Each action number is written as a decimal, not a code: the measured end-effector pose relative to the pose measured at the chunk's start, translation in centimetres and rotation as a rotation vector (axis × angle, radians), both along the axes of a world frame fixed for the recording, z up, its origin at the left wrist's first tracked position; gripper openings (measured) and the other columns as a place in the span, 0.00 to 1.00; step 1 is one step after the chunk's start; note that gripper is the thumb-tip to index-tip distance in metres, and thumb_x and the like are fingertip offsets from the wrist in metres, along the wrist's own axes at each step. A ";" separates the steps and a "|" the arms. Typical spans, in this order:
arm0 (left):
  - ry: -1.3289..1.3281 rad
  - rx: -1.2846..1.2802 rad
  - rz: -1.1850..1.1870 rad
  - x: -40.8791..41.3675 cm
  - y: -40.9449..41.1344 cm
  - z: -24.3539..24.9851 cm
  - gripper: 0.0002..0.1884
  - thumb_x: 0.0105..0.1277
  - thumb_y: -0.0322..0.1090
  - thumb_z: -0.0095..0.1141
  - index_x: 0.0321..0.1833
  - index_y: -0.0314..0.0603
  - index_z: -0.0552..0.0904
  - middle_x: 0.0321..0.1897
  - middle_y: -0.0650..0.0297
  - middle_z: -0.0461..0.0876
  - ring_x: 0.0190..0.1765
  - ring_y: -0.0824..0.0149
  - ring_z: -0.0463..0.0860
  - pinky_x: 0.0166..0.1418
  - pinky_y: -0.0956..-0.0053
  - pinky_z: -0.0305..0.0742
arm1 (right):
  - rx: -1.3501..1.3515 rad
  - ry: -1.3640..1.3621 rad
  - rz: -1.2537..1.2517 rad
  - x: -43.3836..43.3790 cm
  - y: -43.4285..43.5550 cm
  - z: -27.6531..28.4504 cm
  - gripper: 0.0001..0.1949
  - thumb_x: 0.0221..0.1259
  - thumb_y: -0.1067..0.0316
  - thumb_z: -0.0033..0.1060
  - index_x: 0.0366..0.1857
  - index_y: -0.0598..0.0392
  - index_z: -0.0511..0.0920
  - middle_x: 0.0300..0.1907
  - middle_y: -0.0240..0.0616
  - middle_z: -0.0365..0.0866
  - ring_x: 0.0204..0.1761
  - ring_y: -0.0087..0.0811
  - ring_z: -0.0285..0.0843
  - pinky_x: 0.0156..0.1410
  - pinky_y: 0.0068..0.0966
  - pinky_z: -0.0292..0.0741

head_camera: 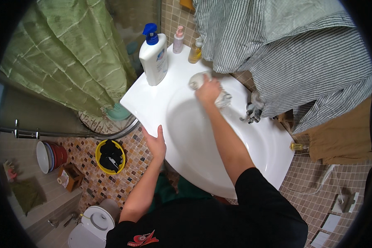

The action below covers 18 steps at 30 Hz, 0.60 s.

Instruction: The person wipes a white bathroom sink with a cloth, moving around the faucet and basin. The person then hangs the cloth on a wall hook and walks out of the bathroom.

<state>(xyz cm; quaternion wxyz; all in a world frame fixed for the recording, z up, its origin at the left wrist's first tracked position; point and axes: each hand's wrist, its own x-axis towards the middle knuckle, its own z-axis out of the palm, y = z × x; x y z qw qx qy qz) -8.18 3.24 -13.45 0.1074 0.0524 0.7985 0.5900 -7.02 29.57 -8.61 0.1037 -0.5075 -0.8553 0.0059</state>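
My right hand (pixel 209 90) presses a crumpled whitish cloth (pixel 223 99) against the back rim of a white corner washbasin (pixel 186 136). Part of the cloth bunches out beyond my fingers. My left hand (pixel 155 143) rests on the basin's front left edge, thumb on top and fingers partly hidden along the side. On the basin's left ledge stands a large white pump bottle (pixel 154 62) with a blue head. Behind it are a small pink-topped pump bottle (pixel 178 40) and a bottle of yellow liquid (pixel 195 52). The chrome faucet (pixel 253 113) is right of my right hand.
Striped fabric (pixel 310 65) hangs over the basin's back right side, close to the faucet. A green curtain (pixel 71 59) hangs at left. On the mosaic floor stands a yellow basin (pixel 122 166) with dark cloth inside, near a toilet (pixel 99 218).
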 end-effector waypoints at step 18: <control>0.041 -0.028 0.002 -0.3 0.6 0.8 0.41 0.65 0.42 0.62 0.75 0.34 0.53 0.57 0.38 0.76 0.58 0.45 0.79 0.59 0.60 0.73 | -0.010 -0.071 -0.237 10.4 8.3 3.1 0.33 0.45 0.60 0.67 0.62 0.41 0.70 0.52 0.52 0.73 0.52 0.55 0.75 0.56 0.49 0.71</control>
